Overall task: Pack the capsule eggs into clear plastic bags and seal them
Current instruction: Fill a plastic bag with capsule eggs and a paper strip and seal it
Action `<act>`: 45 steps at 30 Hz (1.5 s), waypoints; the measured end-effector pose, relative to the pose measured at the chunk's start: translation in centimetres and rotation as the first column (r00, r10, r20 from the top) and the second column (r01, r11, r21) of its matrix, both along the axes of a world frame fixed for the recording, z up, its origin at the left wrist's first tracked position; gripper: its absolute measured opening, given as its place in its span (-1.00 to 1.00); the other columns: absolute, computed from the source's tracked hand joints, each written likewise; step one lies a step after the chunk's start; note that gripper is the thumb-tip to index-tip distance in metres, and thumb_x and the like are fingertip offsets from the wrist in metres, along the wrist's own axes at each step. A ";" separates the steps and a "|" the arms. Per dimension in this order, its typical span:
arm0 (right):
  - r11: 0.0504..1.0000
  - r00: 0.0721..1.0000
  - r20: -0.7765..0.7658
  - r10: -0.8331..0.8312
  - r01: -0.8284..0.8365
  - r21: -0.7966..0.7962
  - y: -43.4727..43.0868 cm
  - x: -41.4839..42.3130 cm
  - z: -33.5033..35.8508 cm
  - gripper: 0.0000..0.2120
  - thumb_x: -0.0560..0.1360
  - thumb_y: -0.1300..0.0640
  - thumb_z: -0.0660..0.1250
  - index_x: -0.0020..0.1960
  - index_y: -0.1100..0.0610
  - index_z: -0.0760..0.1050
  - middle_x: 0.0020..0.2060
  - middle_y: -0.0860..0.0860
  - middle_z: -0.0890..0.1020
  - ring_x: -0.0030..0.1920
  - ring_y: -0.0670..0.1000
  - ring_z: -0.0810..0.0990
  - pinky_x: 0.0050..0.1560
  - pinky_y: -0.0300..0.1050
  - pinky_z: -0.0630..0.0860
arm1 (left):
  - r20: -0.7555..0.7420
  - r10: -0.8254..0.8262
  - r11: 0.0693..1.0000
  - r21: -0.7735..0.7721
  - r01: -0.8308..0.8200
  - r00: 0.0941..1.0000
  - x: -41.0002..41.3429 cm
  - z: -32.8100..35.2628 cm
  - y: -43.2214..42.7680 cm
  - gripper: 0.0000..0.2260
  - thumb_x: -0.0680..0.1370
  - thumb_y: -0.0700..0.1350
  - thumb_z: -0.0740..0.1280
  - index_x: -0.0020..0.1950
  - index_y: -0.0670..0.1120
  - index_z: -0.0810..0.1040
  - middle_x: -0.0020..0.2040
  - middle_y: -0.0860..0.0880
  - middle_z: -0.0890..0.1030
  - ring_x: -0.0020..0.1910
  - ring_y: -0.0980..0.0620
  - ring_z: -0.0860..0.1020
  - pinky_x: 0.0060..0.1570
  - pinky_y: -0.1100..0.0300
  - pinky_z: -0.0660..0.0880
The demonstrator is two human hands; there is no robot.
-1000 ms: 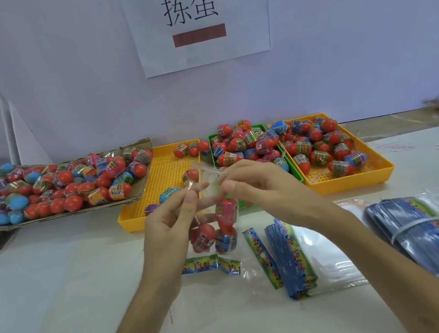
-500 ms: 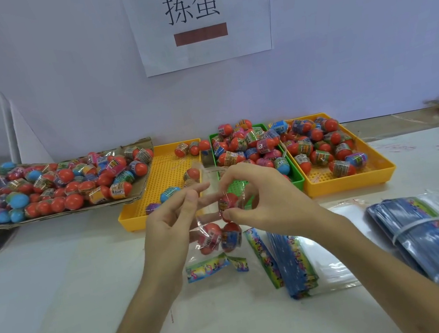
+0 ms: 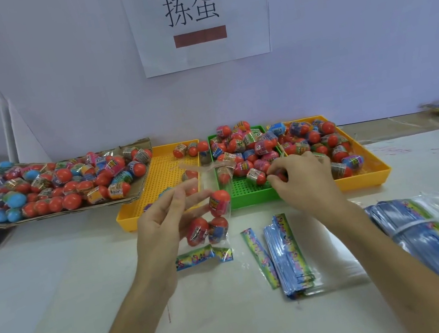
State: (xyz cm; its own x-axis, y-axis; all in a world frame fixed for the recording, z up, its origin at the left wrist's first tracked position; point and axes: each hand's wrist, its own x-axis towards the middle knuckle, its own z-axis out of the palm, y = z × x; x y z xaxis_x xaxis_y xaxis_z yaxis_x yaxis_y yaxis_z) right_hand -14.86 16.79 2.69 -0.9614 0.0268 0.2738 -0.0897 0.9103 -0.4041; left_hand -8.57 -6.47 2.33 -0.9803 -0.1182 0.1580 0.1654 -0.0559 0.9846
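Note:
My left hand (image 3: 163, 222) holds up a clear plastic bag (image 3: 215, 219) by its side, above the table. Three red capsule eggs sit inside the bag, and its colourful header strip (image 3: 203, 256) hangs at the bottom. My right hand (image 3: 301, 178) reaches over the front of the green tray (image 3: 246, 195) and pinches a red capsule egg (image 3: 278, 175). Another egg (image 3: 256, 176) lies just left of those fingers. More capsule eggs are heaped at the back of the green tray and in the right yellow tray (image 3: 365, 175).
A cardboard lid (image 3: 141, 189) on the left carries a large pile of eggs. The left yellow tray (image 3: 165, 181) holds a few eggs. Stacks of flat empty bags (image 3: 289, 259) and a banded bundle (image 3: 422, 237) lie on the white table to the right. A wall with a paper sign stands behind.
My right hand let go of the bag mouth and moved right and forward to the green tray, where it now pinches an egg. The left hand keeps holding the bag.

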 end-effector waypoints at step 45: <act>0.614 0.878 -0.261 0.400 -0.469 -0.635 -5.1 3.9 2.9 -0.37 0.41 -0.19 0.49 0.41 -0.16 0.33 0.27 -0.20 0.48 0.21 -0.21 0.54 0.13 -0.33 0.50 | 0.035 -0.075 0.966 0.251 0.064 0.997 0.6 1.0 0.0 -0.72 0.52 0.11 0.28 0.12 0.17 0.72 0.05 -0.02 0.73 -0.09 0.07 0.68 -0.16 0.24 0.61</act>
